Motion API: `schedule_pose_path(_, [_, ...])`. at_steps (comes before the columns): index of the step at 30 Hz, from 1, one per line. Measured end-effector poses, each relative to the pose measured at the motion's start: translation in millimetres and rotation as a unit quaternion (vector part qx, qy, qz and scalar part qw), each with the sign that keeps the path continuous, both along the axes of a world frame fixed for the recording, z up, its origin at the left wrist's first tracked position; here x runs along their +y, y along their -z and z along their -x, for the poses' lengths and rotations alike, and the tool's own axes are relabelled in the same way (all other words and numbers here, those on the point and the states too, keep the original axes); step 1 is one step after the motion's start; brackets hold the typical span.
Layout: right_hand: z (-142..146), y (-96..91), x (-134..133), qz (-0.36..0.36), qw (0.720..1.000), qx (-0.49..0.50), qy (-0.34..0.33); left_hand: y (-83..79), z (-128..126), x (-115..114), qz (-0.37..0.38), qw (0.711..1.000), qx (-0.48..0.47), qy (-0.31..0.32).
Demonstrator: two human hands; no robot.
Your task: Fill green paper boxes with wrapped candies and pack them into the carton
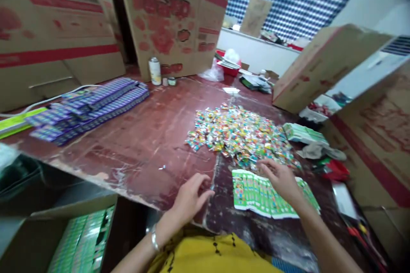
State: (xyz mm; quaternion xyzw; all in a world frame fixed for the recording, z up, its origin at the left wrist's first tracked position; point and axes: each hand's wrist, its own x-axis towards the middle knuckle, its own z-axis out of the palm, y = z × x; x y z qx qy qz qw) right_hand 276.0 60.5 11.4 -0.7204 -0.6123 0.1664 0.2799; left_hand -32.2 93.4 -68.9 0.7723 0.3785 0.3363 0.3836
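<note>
A heap of small colourful wrapped sweets (240, 134) lies on the worn red table (144, 136). Just in front of it sits a fanned row of green printed cards (259, 196). My right hand (280, 179) hovers over the cards at the heap's near edge, fingers loosely curled and apart, with nothing visible in them. My left hand (190, 198) rests near the table's front edge, left of the cards, fingers spread and empty. A bracelet (154, 239) is on my left wrist.
Stacks of purple packs (92, 106) lie at the left. A spray can (155, 71) and big cardboard boxes (173, 13) stand at the back. More boxes (323, 66) line the right. An open carton of green packs (80, 243) sits below the table's left.
</note>
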Motion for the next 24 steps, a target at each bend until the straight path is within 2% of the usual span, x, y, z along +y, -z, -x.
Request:
schedule_pose_path(2, [-21,25.2,-26,0.029,0.999,-0.007,0.021,4.1,-46,-6,-0.016,0.994,0.074,0.081])
schedule_pose_path(3, [-26,36.1,-35,0.042,0.999,-0.014,0.025,6.7,-65,-8,-0.025,0.988,0.115,0.101])
schedule_pose_path(5, [-27,53.1,-46,0.062,0.997,-0.021,0.027,10.7,-93,-10,-0.04,0.974,0.194,0.108])
schedule_pose_path(8, [-17,67.5,-45,0.067,0.997,-0.007,0.027,11.6,-116,-8,-0.038,0.955,0.279,0.094])
schedule_pose_path(12, [1,75.2,-30,0.065,0.998,0.003,0.023,7.9,-124,-3,-0.017,0.941,0.326,0.085])
schedule_pose_path(16, [13,83.2,-19,0.074,0.995,0.035,0.049,7.0,-123,-3,0.006,0.939,0.337,0.065])
schedule_pose_path(21, [18,92.7,-11,0.123,0.973,0.192,0.03,9.2,-119,-1,0.047,0.952,0.293,0.071])
schedule_pose_path(24, [23,89.1,-7,0.145,0.967,0.209,0.014,12.1,-112,2,0.088,0.969,0.225,0.061])
